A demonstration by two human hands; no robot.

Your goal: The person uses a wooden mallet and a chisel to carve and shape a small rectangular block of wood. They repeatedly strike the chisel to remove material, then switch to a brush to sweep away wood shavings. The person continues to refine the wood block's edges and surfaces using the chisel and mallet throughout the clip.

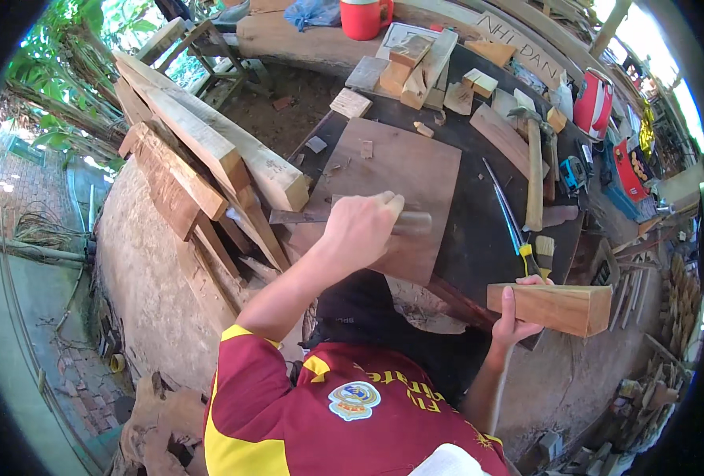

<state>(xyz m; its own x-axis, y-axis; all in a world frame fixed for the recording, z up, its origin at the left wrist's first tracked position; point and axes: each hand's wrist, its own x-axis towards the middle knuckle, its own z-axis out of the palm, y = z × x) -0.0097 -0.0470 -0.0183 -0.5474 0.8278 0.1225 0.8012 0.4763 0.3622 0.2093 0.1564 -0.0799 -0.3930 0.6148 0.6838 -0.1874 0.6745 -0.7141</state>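
My left hand (361, 232) is closed round a chisel (412, 223) above the worktop. Its rounded handle sticks out to the right of the fist, and its flat blade points left past my wrist. Under this hand a brown board (400, 166) lies on the dark table, with a few wood chips on it. On the right, my right hand (515, 321) grips a rectangular wood block (554, 308) beyond the table's near edge, thumb on the near face and the other fingers mostly hidden behind it. The chisel and the block are well apart.
Long timber beams (233, 151) lean at the table's left. A hammer (534, 174), a handsaw-like long blade with yellow grip (519, 238) and a paintbrush (544, 252) lie on the right. Wood offcuts (415, 67) are piled at the back, near a red mug (361, 19).
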